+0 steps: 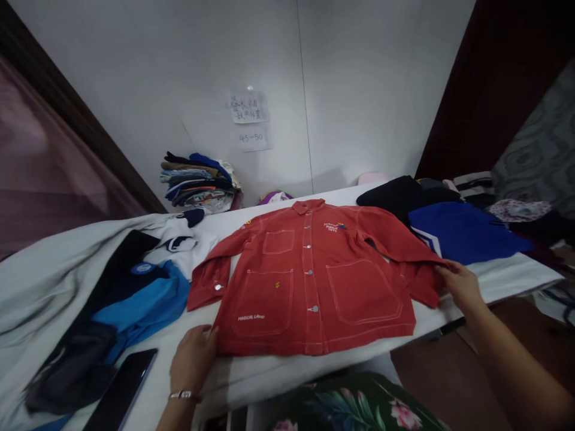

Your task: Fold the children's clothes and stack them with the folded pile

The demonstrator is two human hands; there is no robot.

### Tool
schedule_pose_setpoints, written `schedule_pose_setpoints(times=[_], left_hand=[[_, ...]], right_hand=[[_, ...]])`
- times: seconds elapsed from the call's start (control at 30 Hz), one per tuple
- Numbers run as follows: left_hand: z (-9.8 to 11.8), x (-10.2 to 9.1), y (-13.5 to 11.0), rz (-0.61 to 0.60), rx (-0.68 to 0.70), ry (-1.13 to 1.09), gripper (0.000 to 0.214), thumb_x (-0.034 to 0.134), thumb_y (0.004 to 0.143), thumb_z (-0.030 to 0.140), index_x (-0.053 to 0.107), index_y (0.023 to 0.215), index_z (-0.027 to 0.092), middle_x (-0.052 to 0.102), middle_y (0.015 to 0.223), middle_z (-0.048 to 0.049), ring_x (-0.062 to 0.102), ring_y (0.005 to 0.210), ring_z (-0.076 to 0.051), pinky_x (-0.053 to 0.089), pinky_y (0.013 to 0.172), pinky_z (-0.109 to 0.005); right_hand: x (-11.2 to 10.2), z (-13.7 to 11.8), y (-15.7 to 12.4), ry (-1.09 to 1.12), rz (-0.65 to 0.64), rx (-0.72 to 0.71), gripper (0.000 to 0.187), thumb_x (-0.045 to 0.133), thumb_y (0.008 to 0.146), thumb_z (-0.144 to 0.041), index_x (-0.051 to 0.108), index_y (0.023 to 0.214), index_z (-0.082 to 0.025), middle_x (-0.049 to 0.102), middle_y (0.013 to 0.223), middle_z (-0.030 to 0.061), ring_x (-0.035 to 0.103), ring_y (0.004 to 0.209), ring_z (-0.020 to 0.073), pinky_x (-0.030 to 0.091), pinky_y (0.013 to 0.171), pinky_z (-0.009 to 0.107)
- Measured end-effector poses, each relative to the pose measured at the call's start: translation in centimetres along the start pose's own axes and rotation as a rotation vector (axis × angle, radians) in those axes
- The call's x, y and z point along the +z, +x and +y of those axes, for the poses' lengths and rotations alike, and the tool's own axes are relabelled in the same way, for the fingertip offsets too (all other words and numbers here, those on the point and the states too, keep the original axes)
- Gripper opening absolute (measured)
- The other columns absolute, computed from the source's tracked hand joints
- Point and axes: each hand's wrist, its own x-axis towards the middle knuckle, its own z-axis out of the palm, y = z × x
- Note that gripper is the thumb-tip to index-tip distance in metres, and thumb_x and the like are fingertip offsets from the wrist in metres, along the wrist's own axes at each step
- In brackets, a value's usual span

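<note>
A red button-front jacket [309, 269] lies spread face up on the white-covered table, its collar at the far side and its hem towards me. White stitching outlines its pockets, and "MAGICAL LAND" is lettered near the hem. At the lower left hem corner, my left hand [195, 353] has its fingers closed on the fabric edge; a bracelet circles the wrist. My right hand [460, 284] pinches the jacket's sleeve near the cuff at the right. The other sleeve lies bent down on the left side, its buttoned cuff showing.
A phone [123, 389] rests at the near left, beside a heap of blue, black and white clothes [144, 299]. Behind stands a folded clothes stack [200, 182]. Blue folded clothing [467, 233] and black clothing [390, 194] lie right. Handwritten paper notes [249, 120] hang on the wall.
</note>
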Motion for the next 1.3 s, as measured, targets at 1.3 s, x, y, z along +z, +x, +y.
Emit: schedule_pose_setpoints(times=[1.3], left_hand=[[21.6, 5.2, -4.9, -0.669, 0.081, -0.893, 0.042, 0.061, 0.072, 0.055, 0.045, 0.060, 0.018, 0.049, 0.051, 0.0043, 0.050, 0.049, -0.010, 0.036, 0.048, -0.021]], right_hand=[[4.9, -18.3, -11.6, 0.856, -0.748, -0.039, 0.054, 0.066, 0.075, -0.037, 0.054, 0.126, -0.021, 0.060, 0.125, 0.0068, 0.056, 0.112, 0.0238, 0.042, 0.098, 0.040]])
